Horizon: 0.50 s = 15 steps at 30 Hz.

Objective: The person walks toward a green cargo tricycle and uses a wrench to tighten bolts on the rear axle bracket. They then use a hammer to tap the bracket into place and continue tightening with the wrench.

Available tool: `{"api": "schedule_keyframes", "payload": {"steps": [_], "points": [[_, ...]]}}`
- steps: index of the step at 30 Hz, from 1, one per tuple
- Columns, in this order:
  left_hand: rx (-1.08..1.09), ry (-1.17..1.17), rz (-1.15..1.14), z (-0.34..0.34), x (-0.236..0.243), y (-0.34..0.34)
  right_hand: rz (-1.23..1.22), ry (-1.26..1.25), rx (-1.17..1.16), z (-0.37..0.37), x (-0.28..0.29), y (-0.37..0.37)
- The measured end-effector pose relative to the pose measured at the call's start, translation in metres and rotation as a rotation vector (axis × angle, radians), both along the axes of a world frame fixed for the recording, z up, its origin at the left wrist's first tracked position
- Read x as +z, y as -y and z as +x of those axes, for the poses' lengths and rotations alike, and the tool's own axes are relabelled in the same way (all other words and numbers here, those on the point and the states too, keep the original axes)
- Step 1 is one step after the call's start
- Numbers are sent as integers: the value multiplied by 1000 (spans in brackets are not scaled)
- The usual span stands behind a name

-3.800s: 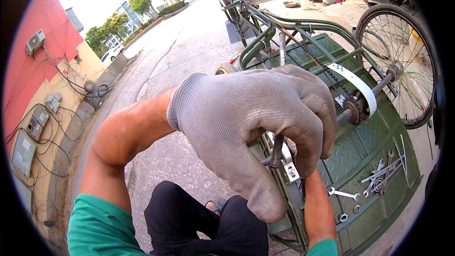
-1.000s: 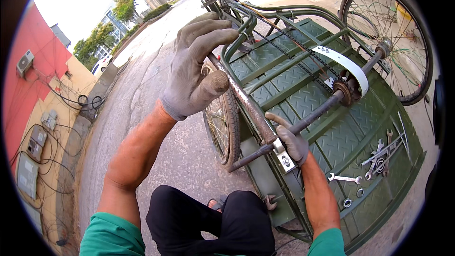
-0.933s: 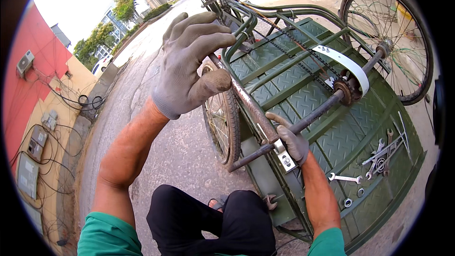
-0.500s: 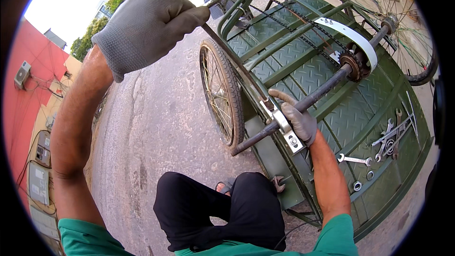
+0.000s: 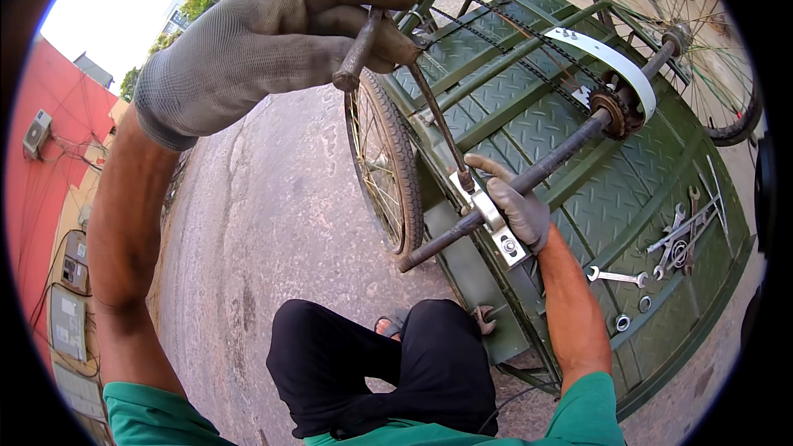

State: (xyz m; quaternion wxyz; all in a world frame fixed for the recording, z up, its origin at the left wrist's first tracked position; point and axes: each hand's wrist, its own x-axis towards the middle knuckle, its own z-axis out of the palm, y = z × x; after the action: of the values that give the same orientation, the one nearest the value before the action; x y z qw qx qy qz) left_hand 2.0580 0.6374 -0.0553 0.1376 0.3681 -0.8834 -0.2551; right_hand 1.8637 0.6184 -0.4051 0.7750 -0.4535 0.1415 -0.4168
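Observation:
My left hand [image 5: 248,54], in a grey glove, is closed around the crossbar of a T-handle wrench [image 5: 435,107], with its fingers partly stretched along the bar. The wrench's shaft slants down to one end of a silver bearing block [image 5: 493,213], where it meets the fastener there. A dark steel axle [image 5: 566,149] passes through that block. My right hand [image 5: 524,213], gloved too, curls around the axle right beside the block; its forefinger reaches toward the wrench's lower end. A nut and washer show at the block's nearer end.
The green cart bed [image 5: 595,206] carries several open-end wrenches [image 5: 618,277] and loose rings [image 5: 623,323] at the right. A rusty sprocket [image 5: 613,111] with a chain [image 5: 512,49] and a white curved band [image 5: 636,78] sit along the axle. Spoked wheels [image 5: 384,161] stand on both sides.
The wrench's crossbar has swung from pointing away to pointing toward me, and my left hand has turned with it, its fingers loosening somewhat. My right hand stays on the axle.

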Motion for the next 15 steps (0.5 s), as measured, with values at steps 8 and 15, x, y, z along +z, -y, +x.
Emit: {"api": "schedule_keyframes", "payload": {"steps": [8, 15], "points": [[-138, 692, -922, -25, 13, -3, -1, 9, 6, -2, -1, 0], [363, 397, -134, -42, 11, 9, 4, 19, -7, -3, -6, 1]]}}
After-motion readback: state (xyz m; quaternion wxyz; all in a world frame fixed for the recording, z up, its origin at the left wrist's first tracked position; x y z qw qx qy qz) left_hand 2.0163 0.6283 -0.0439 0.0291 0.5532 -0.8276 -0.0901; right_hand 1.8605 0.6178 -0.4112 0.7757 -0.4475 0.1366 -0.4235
